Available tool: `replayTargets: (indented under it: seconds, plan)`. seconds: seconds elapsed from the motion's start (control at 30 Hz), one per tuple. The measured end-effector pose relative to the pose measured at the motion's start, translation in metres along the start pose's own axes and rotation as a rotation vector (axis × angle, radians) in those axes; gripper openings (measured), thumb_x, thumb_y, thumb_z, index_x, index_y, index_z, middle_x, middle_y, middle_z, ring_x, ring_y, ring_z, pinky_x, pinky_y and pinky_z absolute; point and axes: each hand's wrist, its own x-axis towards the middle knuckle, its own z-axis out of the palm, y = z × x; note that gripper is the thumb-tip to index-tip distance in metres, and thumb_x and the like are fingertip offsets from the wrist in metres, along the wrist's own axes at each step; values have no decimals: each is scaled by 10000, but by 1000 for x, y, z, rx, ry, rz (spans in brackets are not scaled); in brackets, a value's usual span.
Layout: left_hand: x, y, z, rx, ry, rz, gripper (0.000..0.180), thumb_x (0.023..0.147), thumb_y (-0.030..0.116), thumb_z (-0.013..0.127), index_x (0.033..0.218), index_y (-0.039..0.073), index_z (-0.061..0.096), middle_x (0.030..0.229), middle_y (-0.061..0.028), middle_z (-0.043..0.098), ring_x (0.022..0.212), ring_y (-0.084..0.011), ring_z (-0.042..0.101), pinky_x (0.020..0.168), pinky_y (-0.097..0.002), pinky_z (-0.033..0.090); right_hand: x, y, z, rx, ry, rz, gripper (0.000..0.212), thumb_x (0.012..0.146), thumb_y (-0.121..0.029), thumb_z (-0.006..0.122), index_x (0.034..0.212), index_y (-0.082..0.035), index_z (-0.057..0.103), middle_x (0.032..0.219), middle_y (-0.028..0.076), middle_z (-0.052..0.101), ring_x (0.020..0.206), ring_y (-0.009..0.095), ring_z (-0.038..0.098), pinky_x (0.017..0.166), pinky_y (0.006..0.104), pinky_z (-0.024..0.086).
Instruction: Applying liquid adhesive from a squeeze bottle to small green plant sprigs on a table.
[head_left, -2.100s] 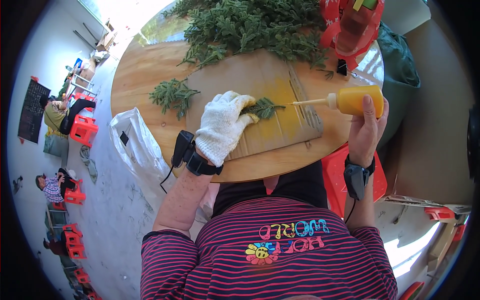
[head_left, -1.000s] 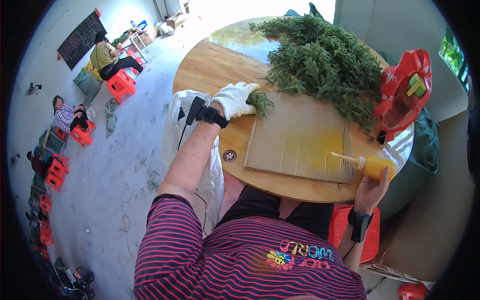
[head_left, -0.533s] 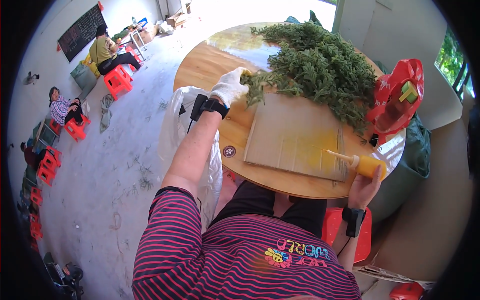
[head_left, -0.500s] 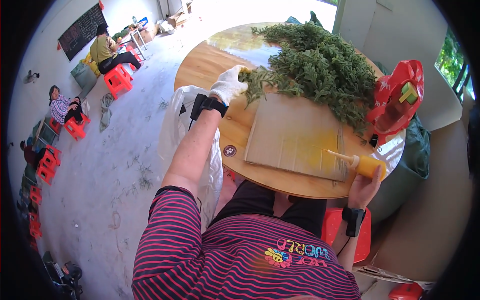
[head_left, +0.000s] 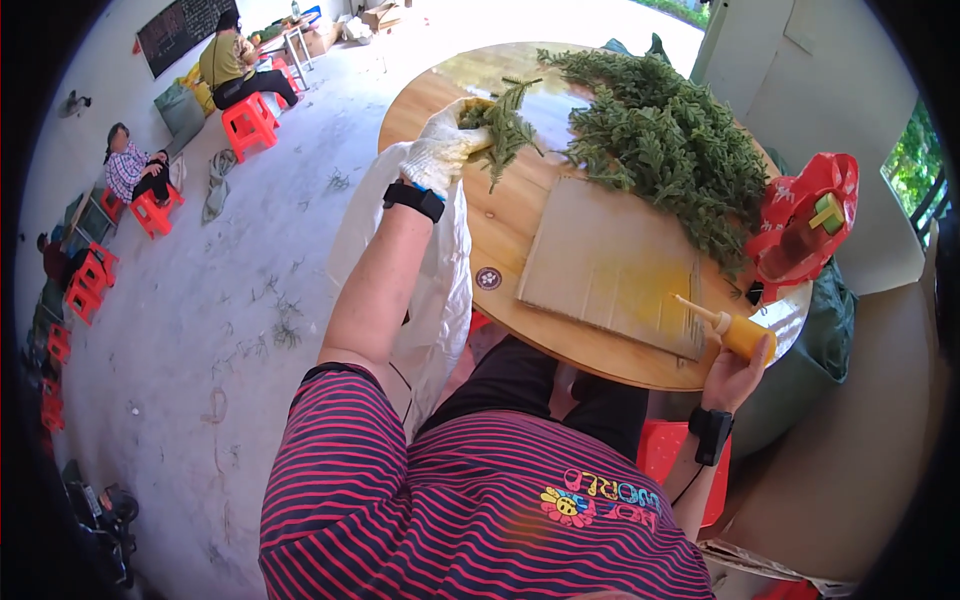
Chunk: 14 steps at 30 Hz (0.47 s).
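My left hand, in a white knitted glove, is closed round a few green artificial sprigs and holds them up over the table's left side. In my bare right hand lies a squeeze bottle of yellow liquid, its long thin nozzle tilted up to the left above the cardboard. A flat brown cardboard sheet, stained yellow on its right part, lies on the table in front of me. Beyond it spreads a big pile of green sprigs.
The round wooden table carries a red plastic bag at its right edge. A white sack hangs at the table's left edge. Two people sit on red stools to the left, and a large cardboard piece stands at the right.
My left hand has drawn the sprigs away from the pile, lifting them toward the table's left edge. My right hand still holds the bottle in about the same place.
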Motion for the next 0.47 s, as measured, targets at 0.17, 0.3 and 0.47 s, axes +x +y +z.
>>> replayTargets:
  seconds: [0.17,0.3,0.47]
  plan:
    - [-83,4,-40,-109,6,19,422,782,-50,592,1191,2,498,1093,-79,590,955,-149,589,821,-267,483,5,-2,1,-9,52,5,396,871,-278,602,1139,-13,477,1113,107,548,1056,233,526,917,354,423]
    - [-156,-37,-88,-54,72,-46,484,776,-78,574,1242,-15,457,1166,-103,565,1028,-167,567,889,-287,465,9,-2,-1,-43,1,-3,420,873,-279,597,1163,-7,462,1134,124,542,1082,264,513,941,372,408]
    - [-234,-83,-114,-175,183,-261,554,736,-105,565,1269,-32,432,1215,-110,540,1084,-178,540,951,-304,429,16,0,-7,-69,-47,72,464,867,-313,601,1188,-21,439,1166,132,513,1112,282,494,973,399,399]
